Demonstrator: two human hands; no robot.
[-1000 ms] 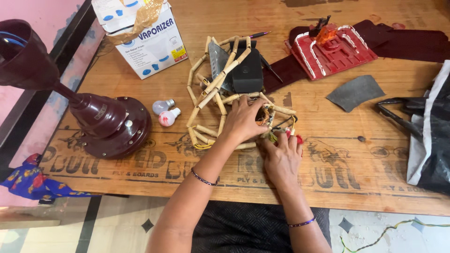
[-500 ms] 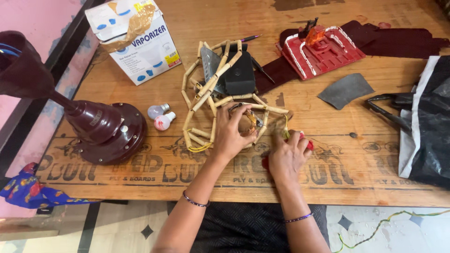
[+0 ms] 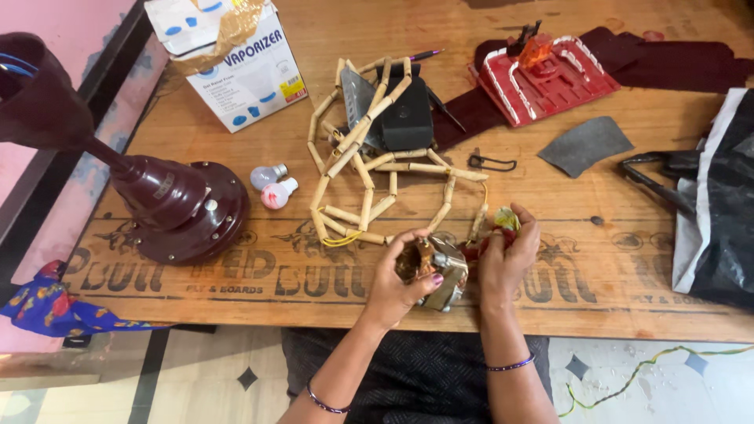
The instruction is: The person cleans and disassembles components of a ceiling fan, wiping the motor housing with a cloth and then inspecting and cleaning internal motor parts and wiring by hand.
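— Both hands have a tight grip right now. See, the left hand is wrapped around a small metal motor part with coppery wire wound inside it, and the right hand pinches a little bunch of red and yellow wires that comes off it.

— Where is the motor part?

— Low down, just over the near edge of the wooden tabletop, between the two hands. I can't tell if it touches the wood.

— Is it heavy?

— I think so, for its size. It looks like solid metal, hard and stiff. The shiny grey side could be a bit slippery.

— So where would you hold it?

— Around the hard metal frame, like the left hand does. Not by the coppery wire; that looks thin and easy to hurt. The coloured wires are soft and bendy, so I think they should not be tugged hard.

— What is that stringy thing behind the hands?

— A long tangle of tan tube beads on wire. It lies near the hands but apart from them. The two little light bulbs beside the dark red fan motor look breakable.
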